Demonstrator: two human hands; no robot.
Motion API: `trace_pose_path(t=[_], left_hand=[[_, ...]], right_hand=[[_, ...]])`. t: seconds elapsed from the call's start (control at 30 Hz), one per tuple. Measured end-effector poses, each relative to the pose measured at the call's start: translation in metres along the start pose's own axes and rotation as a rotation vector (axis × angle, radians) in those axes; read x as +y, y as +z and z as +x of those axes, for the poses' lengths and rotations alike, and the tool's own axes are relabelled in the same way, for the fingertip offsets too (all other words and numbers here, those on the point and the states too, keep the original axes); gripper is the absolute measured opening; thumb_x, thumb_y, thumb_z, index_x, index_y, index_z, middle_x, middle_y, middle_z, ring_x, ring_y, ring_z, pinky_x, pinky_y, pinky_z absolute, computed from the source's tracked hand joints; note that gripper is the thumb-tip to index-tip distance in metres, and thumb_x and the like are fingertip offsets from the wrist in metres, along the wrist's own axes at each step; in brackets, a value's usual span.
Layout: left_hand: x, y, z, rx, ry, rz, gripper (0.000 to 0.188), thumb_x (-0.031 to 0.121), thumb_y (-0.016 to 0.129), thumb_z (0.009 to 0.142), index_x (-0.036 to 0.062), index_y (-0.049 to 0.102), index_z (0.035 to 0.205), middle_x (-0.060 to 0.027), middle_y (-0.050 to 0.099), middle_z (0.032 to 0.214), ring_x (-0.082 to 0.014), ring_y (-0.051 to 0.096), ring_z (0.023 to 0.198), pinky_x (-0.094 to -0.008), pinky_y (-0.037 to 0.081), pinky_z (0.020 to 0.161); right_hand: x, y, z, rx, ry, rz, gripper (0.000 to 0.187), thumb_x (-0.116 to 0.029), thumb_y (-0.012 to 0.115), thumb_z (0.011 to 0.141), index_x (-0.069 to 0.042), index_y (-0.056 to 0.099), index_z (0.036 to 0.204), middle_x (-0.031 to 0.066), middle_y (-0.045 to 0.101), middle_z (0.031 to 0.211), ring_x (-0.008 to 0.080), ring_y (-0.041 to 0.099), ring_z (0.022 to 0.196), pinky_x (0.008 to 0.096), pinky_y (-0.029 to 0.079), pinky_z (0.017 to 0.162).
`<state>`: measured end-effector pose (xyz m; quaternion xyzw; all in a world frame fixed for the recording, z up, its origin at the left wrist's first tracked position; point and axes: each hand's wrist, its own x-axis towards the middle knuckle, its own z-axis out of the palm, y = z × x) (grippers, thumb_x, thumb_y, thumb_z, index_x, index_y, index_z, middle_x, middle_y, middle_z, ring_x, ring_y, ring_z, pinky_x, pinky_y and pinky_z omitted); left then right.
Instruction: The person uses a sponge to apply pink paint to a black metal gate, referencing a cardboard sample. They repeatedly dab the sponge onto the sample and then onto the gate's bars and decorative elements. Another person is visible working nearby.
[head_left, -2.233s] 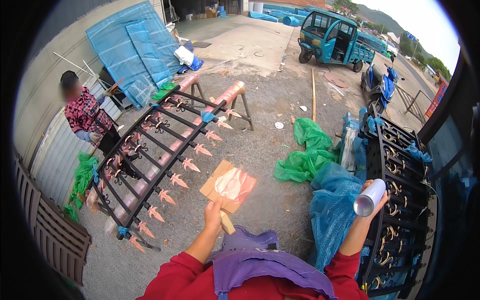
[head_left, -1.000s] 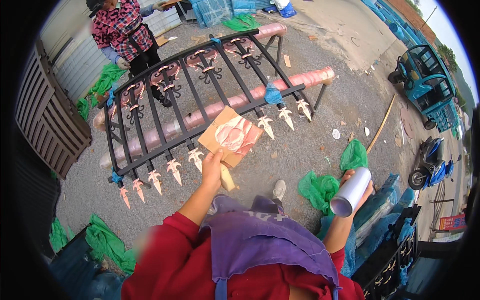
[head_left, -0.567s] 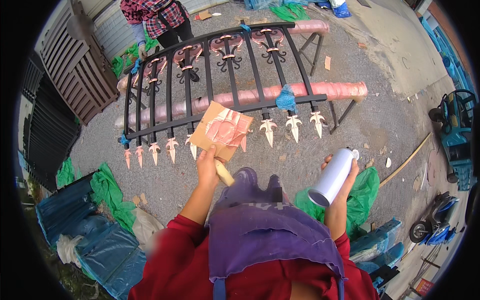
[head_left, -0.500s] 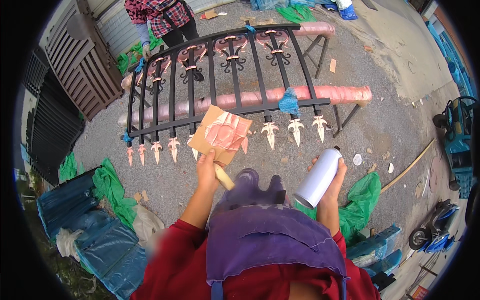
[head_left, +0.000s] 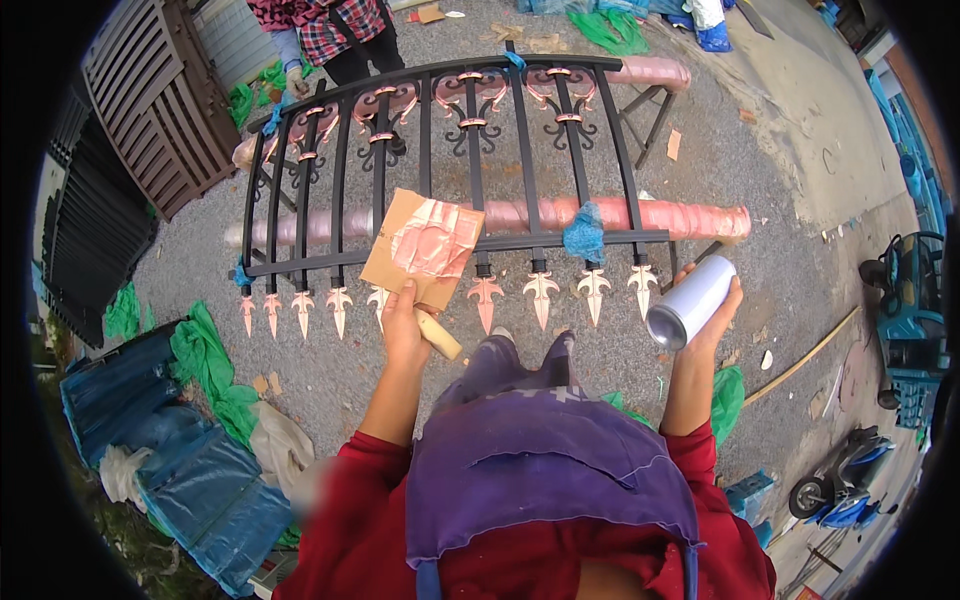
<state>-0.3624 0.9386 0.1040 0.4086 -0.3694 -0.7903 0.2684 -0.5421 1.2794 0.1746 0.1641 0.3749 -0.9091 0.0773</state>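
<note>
My left hand (head_left: 403, 328) grips a square piece of cardboard (head_left: 384, 262) smeared with shiny copper-coloured paint. A pale, short cylinder (head_left: 438, 337), perhaps a handle, sticks out beside that hand. My right hand (head_left: 718, 318) is wrapped round a plain white spray can (head_left: 692, 300), tilted with its silver base toward me; its top is hidden. In front lies a black metal fence panel (head_left: 630, 238) with copper-coloured scrolls and spearhead tips (head_left: 541, 298). The cardboard covers part of the panel's lower rail. The can is just right of the last spearhead.
Two pink-wrapped beams (head_left: 690, 218) on metal legs hold up the panel. Across it stands a person in a checked shirt (head_left: 345, 35). Blue-wrapped goods (head_left: 205, 490) and green sheeting (head_left: 210, 370) lie at left. A scooter (head_left: 840, 480) and a teal machine (head_left: 915, 310) are at right.
The spray can has moved up and right, away from my body. The cardboard has shifted slightly left and up, uncovering a copper-coloured spearhead. My view has also shifted a little.
</note>
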Motion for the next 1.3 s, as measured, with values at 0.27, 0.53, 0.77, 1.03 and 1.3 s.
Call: trace_pose_path(t=[0.27, 0.53, 0.77, 1.03, 1.3], left_hand=[[0.009, -0.010, 0.034, 0.063, 0.030, -0.027, 0.016, 0.020, 0.058, 0.093, 0.0061, 0.056, 0.099, -0.0054, 0.063, 0.076, -0.0127, 0.056, 0.053, -0.0260, 0.045, 0.047], [0.008, -0.024, 0.037, 0.216, 0.037, 0.062, 0.018, 0.024, 0.057, 0.093, 0.0076, 0.056, 0.100, -0.0034, 0.062, 0.075, -0.0104, 0.053, 0.053, -0.0238, 0.041, 0.046], [0.014, -0.003, 0.032, 0.286, 0.070, 0.076, 0.021, 0.025, 0.057, 0.092, 0.0070, 0.055, 0.103, -0.0044, 0.060, 0.072, -0.0114, 0.053, 0.051, -0.0240, 0.042, 0.045], [0.017, 0.058, 0.038, 0.363, 0.042, 0.151, 0.020, 0.025, 0.059, 0.092, 0.0079, 0.056, 0.102, -0.0034, 0.060, 0.074, -0.0113, 0.054, 0.052, -0.0241, 0.043, 0.047], [0.010, 0.059, 0.034, 0.404, 0.062, 0.141, 0.027, 0.025, 0.061, 0.091, 0.0093, 0.056, 0.112, -0.0015, 0.064, 0.082, -0.0086, 0.054, 0.053, -0.0221, 0.042, 0.047]], right_hand=[[0.079, 0.028, -0.005, -0.183, 0.118, -0.283, 0.054, -0.052, 0.043, 0.090, -0.006, 0.048, 0.118, 0.0162, 0.061, 0.092, 0.0254, 0.063, 0.072, 0.0376, 0.055, 0.063], [0.070, 0.082, 0.071, -0.669, -0.366, -0.585, 0.094, -0.038, 0.080, 0.070, -0.008, 0.025, 0.141, 0.0156, 0.055, 0.112, 0.0260, 0.060, 0.099, 0.0377, 0.050, 0.085], [0.060, 0.131, 0.087, -0.929, 0.177, -0.034, 0.093, -0.048, 0.068, 0.075, -0.017, 0.017, 0.147, 0.0227, 0.058, 0.098, 0.0319, 0.065, 0.081, 0.0442, 0.055, 0.071], [0.053, 0.140, 0.130, -0.765, 0.279, -0.069, 0.080, -0.049, 0.056, 0.081, -0.020, 0.018, 0.146, 0.0227, 0.057, 0.102, 0.0302, 0.064, 0.079, 0.0420, 0.056, 0.065], [0.093, 0.102, 0.240, -0.366, -0.038, -0.539, 0.067, -0.045, 0.056, 0.089, -0.018, 0.024, 0.143, 0.0194, 0.052, 0.113, 0.0309, 0.064, 0.087, 0.0433, 0.058, 0.062]])
